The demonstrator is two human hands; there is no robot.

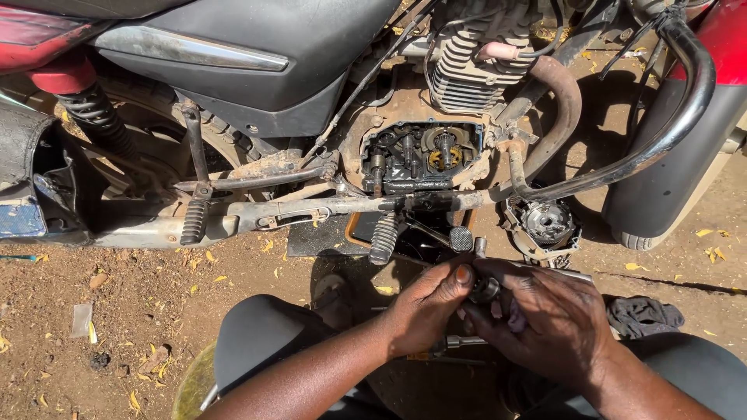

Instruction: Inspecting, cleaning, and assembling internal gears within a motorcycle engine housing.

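Observation:
My left hand [426,307] and my right hand [548,315] meet low in the middle of the view, both closed around a small round metal engine part [485,289]. A short metal shaft [480,247] sticks up from between my fingers. Straight above my hands is the motorcycle's opened engine case [416,159], its gears and shafts exposed. A removed clutch assembly [545,224] lies on the ground just beyond my right hand.
A footpeg [384,237] and a bent exhaust pipe [562,101] hang close above my hands. A chrome crash bar [669,132] curves at the right. A dark rag [644,315] lies on the dirt by my right wrist. My knees frame the bottom edge.

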